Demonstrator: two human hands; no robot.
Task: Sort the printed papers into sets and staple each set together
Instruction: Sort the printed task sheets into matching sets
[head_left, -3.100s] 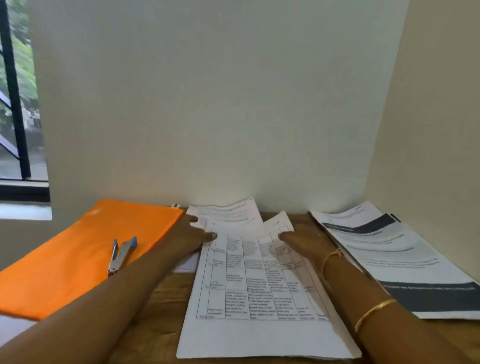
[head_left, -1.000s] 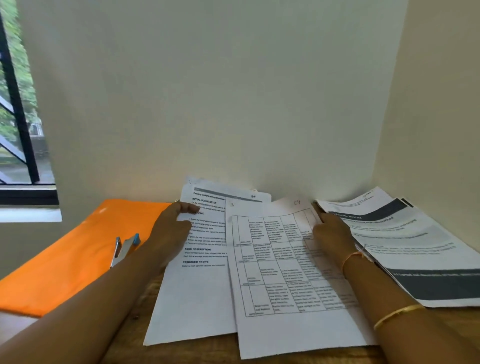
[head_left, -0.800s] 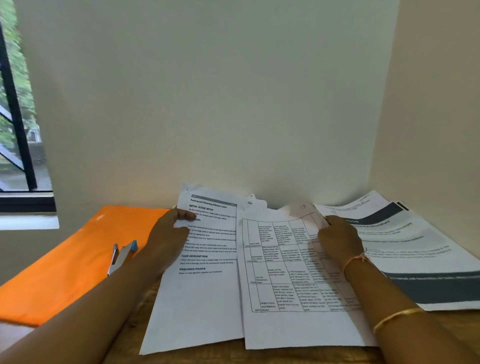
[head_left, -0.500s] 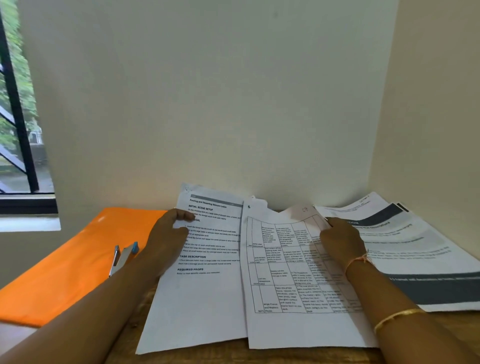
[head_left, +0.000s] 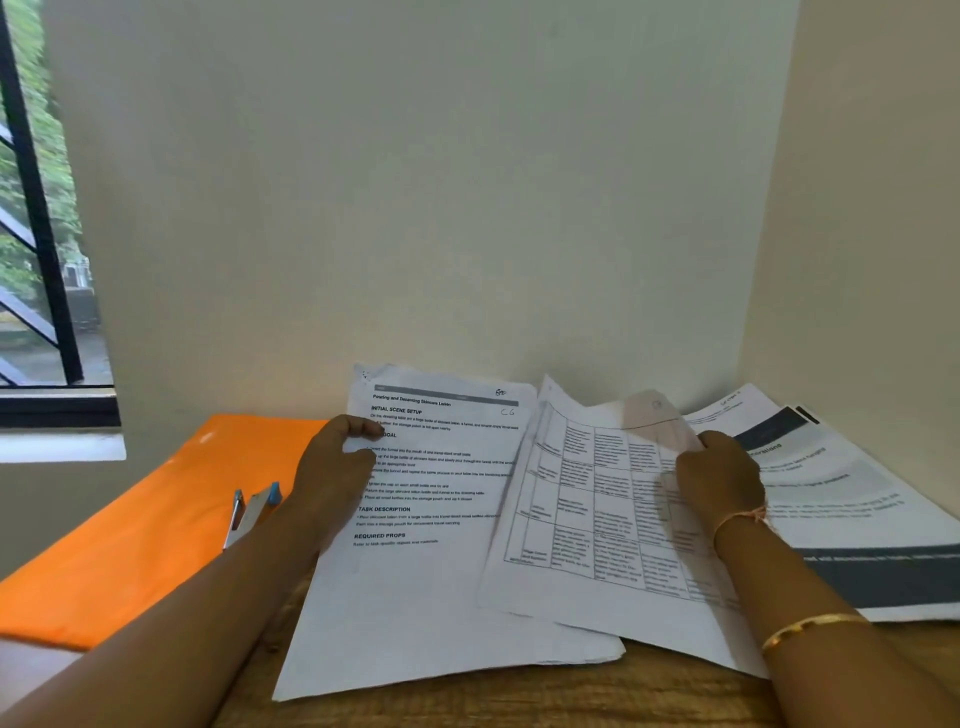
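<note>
On the wooden tabletop (head_left: 519, 696) the sorting step is under way and nothing looks stapled yet. The text sheets headed "Pouring and Decanting Skincare Lotion" (head_left: 415, 587) lie nearest, their right side overlapped by the grid-table sheet (head_left: 587, 530). The left hand (head_left: 337, 467) pinches the text sheets' left edge. The right hand (head_left: 719, 473) grips the grid sheet's far right corner, which curls upward. Next, the grid sheet probably has to go to its own set, perhaps the dark-banded stack (head_left: 857, 519) at right, before anyone reaches for the stapler (head_left: 249, 512) on the orange folder (head_left: 130, 545). Three seconds ago the grid sheet lay squarely over one central pile under both hands; since then it has swung rightward and tilted, uncovering the text page.
</note>
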